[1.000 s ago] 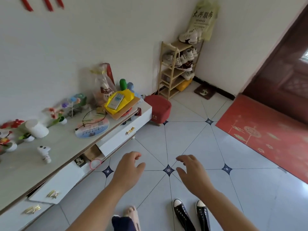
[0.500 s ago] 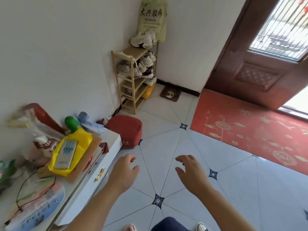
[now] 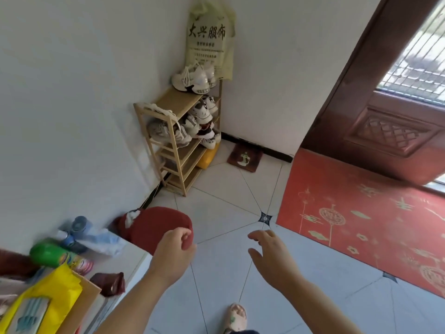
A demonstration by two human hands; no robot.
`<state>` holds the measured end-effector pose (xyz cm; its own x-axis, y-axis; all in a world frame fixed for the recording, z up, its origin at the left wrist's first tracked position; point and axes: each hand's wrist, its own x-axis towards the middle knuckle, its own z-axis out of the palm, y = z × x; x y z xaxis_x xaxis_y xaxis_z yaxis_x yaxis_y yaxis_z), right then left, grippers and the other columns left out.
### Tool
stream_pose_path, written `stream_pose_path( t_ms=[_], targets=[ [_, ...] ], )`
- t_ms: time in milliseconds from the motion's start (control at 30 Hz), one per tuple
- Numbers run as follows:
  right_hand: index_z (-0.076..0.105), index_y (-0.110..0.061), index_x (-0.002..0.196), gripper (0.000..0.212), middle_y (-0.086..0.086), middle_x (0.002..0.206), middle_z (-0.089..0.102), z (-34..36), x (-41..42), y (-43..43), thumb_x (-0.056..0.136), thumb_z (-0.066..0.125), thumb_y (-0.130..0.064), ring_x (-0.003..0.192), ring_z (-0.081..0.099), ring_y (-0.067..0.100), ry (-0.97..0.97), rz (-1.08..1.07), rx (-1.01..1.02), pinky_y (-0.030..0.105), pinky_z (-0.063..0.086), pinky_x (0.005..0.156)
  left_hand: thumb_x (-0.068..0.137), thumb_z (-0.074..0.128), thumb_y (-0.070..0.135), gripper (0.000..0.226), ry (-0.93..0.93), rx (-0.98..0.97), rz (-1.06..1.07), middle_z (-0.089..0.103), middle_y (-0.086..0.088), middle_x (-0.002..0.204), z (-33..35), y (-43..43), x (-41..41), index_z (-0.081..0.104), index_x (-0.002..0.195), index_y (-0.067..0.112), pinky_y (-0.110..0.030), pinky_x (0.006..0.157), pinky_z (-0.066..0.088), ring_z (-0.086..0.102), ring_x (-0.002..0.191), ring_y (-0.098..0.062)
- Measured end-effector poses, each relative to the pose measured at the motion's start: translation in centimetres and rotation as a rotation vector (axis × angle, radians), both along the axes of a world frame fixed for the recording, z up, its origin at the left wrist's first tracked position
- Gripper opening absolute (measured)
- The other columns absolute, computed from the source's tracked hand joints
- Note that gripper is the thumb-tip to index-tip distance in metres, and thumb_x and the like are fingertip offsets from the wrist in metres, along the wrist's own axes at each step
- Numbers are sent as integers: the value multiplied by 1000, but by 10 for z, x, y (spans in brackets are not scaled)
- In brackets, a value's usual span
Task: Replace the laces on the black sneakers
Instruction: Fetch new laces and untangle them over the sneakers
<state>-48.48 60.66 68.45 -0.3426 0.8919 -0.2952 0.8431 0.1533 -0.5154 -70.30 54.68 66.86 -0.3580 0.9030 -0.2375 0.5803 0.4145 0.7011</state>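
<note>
Swinging up and to the right, the view has lost the black sneakers: a second ago they sat on the tiles by the person's feet, and now they are out of frame, presumably on the floor below and behind the red stool (image 3: 156, 227). Left of the stool stands the white bench (image 3: 131, 259), carrying a green bottle (image 3: 50, 255) and a yellow bag (image 3: 48, 290). Just in front of the stool's near edge hovers the left hand (image 3: 173, 254), its grip loosely curled and holding nothing. Beyond the stool, against the wall, is the wooden shoe rack (image 3: 178, 150), stacked with white trainers; a pale bundle (image 3: 157, 109) on its near top corner could be spare laces, though I cannot tell. Right of the stool the right hand (image 3: 272, 254) reaches forward with a wide, relaxed, empty grip. A slippered foot (image 3: 237, 314) shows on the tiles nearer the camera than the stool. Farther right of the stool lie the red mat (image 3: 361, 225) and the brown door (image 3: 375, 112). Both hands have stayed out in front and empty, so no lace work has begun; the turn away from the sneakers suggests the person is first going to fetch something, perhaps the stool or fresh laces.
</note>
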Motion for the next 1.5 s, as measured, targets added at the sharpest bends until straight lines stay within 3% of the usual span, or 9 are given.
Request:
stream_pose_path(
  t_ms=[200, 467, 800, 933, 1067, 1233, 1333, 1433, 1500],
  targets=[
    [48, -24, 128, 34, -5, 131, 46, 3, -16, 121, 94, 50, -23, 116, 47, 11, 3, 70, -11, 21, 39, 92, 86, 59, 16, 26, -20, -13, 36, 49, 12, 95, 2, 101, -5, 54, 111, 18, -6, 64, 35, 49, 83, 2],
    [46, -27, 129, 34, -7, 132, 44, -11, -88, 271, 94, 48, -26, 116, 47, 10, -15, 202, -12, 20, 39, 93, 91, 52, 20, 36, -35, -43, 65, 48, 3, 120, -11, 243, -52, 46, 127, 16, -14, 87, 33, 43, 102, -2],
    [47, -25, 128, 34, -6, 131, 45, -10, -204, 428, 94, 47, -24, 119, 44, 12, -65, 400, -47, 26, 41, 97, 91, 53, 20, 37, -50, -53, 230, 50, -1, 120, 3, 382, -141, 47, 127, 15, -8, 70, 36, 44, 94, -2],
    [46, -24, 130, 35, -3, 133, 43, -17, -258, 479, 94, 46, -22, 121, 43, 14, -82, 526, -90, 25, 38, 96, 90, 53, 21, 32, -25, -39, 338, 49, 5, 111, -2, 411, -172, 50, 122, 17, -11, 78, 31, 42, 91, 0],
    [50, -19, 125, 33, 1, 126, 48, -28, -319, 527, 93, 46, -17, 112, 48, 16, -81, 674, -93, 23, 38, 85, 89, 52, 19, 11, 1, -26, 495, 47, 8, 88, -4, 442, -200, 50, 88, 30, -11, 60, 32, 42, 73, 0],
    [60, -18, 93, 19, 1, 90, 53, -42, -393, 576, 89, 43, -11, 83, 49, 20, -145, 909, -98, 25, 36, 63, 89, 52, 17, 26, -49, -98, 696, 54, 1, 106, -5, 480, -233, 57, 114, 12, -13, 75, 30, 51, 100, -12],
    [31, -29, 59, 36, -3, 70, 36, -56, -438, 597, 84, 46, -8, 61, 32, 15, -180, 987, -118, 21, 22, 47, 87, 51, 16, 21, -102, -180, 772, 58, -15, 104, -13, 500, -247, 58, 102, 3, -31, 84, 38, 53, 104, -27],
    [40, -23, 67, 24, -4, 69, 38, -73, -474, 609, 86, 48, -10, 66, 39, 16, -155, 983, -149, 21, 29, 52, 85, 52, 13, 19, -145, -207, 844, 55, -13, 99, -23, 515, -255, 56, 100, 3, -27, 85, 35, 51, 102, -25],
    [52, -16, 97, 8, 0, 92, 47, -84, -493, 612, 89, 49, -16, 85, 52, 22, -148, 965, -171, 28, 44, 69, 83, 53, 10, 3, -169, -195, 913, 53, -11, 90, -30, 521, -259, 54, 86, 10, -24, 75, 32, 51, 94, -25]
  ],
)
